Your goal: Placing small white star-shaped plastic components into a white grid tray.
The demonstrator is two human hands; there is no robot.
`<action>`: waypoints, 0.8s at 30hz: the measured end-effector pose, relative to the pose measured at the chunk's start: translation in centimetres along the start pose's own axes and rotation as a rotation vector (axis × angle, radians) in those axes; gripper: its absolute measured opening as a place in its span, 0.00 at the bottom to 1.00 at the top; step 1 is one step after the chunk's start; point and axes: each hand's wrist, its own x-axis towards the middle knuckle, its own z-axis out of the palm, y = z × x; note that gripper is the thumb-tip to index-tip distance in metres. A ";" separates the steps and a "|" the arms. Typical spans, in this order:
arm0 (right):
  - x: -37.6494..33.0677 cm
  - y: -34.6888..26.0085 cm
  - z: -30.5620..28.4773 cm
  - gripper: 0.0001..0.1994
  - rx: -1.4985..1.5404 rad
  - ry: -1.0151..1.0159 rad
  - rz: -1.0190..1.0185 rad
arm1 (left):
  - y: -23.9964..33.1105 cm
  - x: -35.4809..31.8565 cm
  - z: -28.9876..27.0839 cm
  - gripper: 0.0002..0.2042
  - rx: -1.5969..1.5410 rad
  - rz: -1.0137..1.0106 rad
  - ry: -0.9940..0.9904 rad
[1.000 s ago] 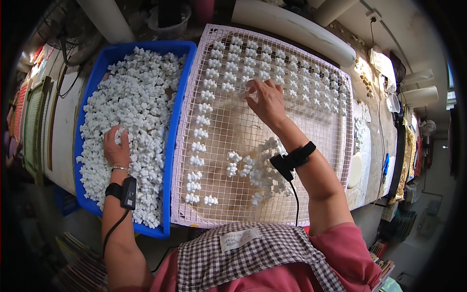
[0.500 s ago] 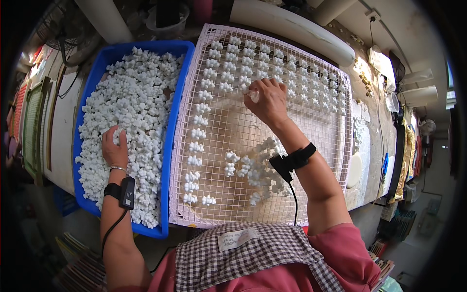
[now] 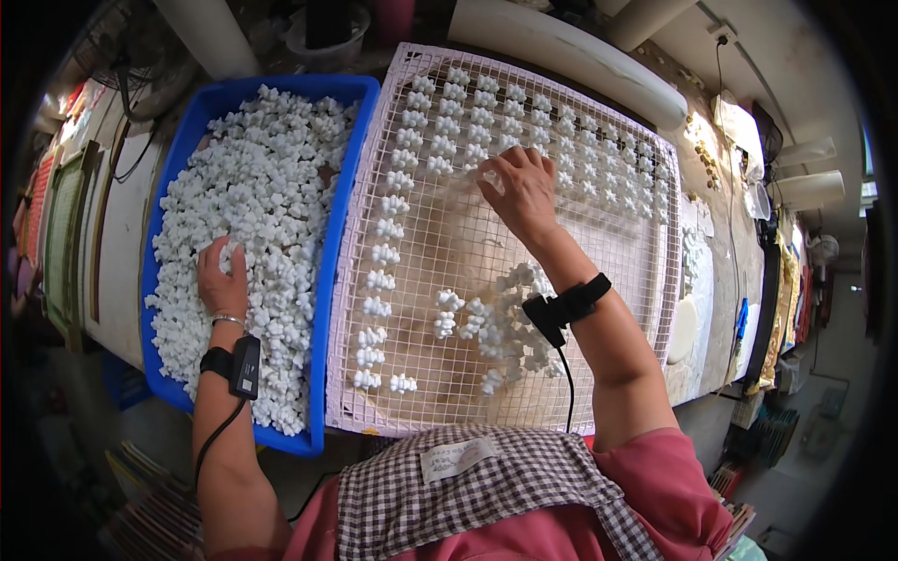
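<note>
My left hand (image 3: 223, 280) rests on the heap of small white knobbly pieces (image 3: 267, 196) in the blue tub (image 3: 321, 411). Its thumb and fingers are apart, and no held piece shows. Over the white wire-mesh rack (image 3: 561, 245), my right hand (image 3: 526, 194) curls its fingers downward beside the lower end of a column of pieces. Something pale, blurred and partly covered by the fingers, shows at its thumb; it looks like one of these white pieces. Beneath the right forearm lies a loose pile of pieces (image 3: 510, 323) on the mesh.
Rows of spaced pieces (image 3: 447, 124) cover the far part of the rack, and a column (image 3: 381, 280) runs down its left side. A large pale roll (image 3: 571, 61) lies behind the rack. Black cables hang from bands on both forearms.
My left thumb and fingers have parted, and the white piece seen between them before no longer shows there. My right hand has shifted slightly at the same spot. The view has moved a little.
</note>
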 end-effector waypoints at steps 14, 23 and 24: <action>-5.8 1.1 -7.2 0.13 0.106 -0.827 0.150 | -0.3 0.0 0.3 0.12 0.017 0.039 0.009; -6.9 2.0 -8.6 0.09 0.496 -0.659 0.157 | -0.7 -0.5 0.4 0.15 0.085 -0.021 -0.060; -6.9 2.8 -8.4 0.10 0.559 -0.538 0.239 | -0.8 -0.6 0.5 0.15 0.085 -0.020 -0.060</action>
